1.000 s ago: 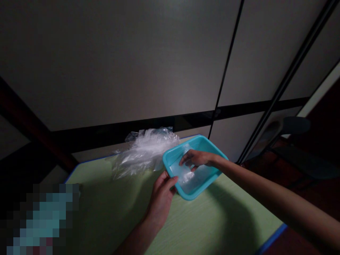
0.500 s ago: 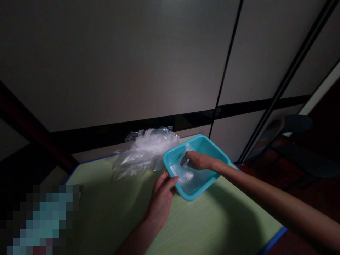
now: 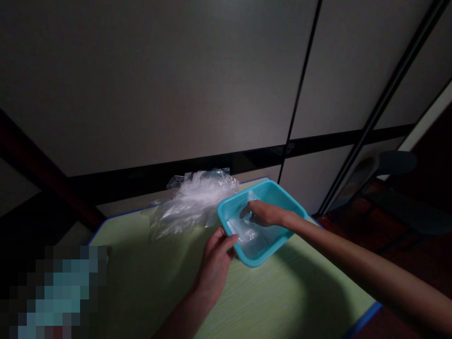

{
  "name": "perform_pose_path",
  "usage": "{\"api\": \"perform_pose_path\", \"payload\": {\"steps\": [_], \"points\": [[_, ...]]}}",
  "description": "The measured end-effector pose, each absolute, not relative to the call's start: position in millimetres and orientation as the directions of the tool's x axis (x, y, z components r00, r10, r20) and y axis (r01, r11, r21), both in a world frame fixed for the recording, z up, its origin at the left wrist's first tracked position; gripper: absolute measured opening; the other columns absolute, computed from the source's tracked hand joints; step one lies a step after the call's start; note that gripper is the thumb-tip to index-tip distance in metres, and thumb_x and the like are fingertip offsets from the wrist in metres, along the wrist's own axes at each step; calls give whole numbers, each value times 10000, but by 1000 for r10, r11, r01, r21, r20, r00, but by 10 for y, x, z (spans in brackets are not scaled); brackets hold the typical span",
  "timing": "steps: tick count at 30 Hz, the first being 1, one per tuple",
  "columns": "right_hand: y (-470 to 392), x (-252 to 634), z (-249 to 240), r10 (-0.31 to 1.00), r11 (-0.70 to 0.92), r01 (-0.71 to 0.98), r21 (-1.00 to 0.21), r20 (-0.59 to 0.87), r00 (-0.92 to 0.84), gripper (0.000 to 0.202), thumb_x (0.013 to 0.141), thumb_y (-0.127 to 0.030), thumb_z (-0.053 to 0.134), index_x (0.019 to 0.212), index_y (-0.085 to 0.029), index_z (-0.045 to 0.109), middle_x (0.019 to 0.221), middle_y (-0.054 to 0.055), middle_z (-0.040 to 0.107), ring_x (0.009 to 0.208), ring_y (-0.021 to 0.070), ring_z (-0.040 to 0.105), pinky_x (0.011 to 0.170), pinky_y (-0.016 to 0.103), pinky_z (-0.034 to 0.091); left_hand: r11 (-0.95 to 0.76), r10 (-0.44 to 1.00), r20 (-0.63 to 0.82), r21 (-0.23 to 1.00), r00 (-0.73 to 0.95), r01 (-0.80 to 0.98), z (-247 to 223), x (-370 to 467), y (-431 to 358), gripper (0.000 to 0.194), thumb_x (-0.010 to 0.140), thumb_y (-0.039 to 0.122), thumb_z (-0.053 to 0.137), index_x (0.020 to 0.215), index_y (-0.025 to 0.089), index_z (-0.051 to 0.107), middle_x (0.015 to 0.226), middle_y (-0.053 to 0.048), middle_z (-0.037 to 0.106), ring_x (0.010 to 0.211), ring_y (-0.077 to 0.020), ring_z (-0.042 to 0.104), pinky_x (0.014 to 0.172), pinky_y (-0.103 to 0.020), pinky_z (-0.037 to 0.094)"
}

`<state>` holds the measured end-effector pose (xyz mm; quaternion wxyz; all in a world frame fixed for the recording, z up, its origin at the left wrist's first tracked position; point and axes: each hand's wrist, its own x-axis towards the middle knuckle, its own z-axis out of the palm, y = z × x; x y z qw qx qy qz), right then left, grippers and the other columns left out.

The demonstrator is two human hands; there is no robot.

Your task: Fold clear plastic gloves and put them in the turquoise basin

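A turquoise plastic basin [image 3: 259,262] is at the far side of the green table, tilted in my hold. My left hand [image 3: 216,256] grips its near left rim, thumb over the edge and fingers below. Inside the basin lies clear, shiny plastic film [image 3: 250,235], which looks like thin bags. My right hand [image 3: 263,213] reaches into the basin with bent fingers closed on the film; some of it sticks up behind the knuckles. The fingertips are partly hidden. A crumpled heap of clear plastic bags [image 3: 196,200] lies just left of the basin.
The green table [image 3: 158,287] has a blue edge and stands against a pale cabinet [image 3: 176,94] with a black band. A dark chair [image 3: 399,197] is at the right. A blurred-out patch [image 3: 56,296] covers the lower left corner.
Almost nothing differs. The view has shifted very slightly, and both hands keep their places at the basin.
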<state>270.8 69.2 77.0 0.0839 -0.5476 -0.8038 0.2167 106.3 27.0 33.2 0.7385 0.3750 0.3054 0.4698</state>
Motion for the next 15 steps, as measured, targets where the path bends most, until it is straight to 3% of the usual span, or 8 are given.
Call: {"api": "perform_pose_path", "payload": {"steps": [9,15], "points": [[761,2711,731,908,310,848,-430,-130,-398,275,693,-4,535,924,-107,645,948,104,642,861,209,594,724,240,447,286,922,-107,837,373,-466,321,1062,273,209,644,209,641,842,155,600,845,-30,657,827,-190,604,716,-276,454],[720,2692,726,914,329,894,-305,-136,-383,321,722,-9,508,1016,-104,597,1052,129,598,960,213,557,788,265,424,283,918,-93,837,386,-469,317,1063,276,187,661,207,631,841,160,608,851,-32,660,852,-188,600,736,-275,450]]}}
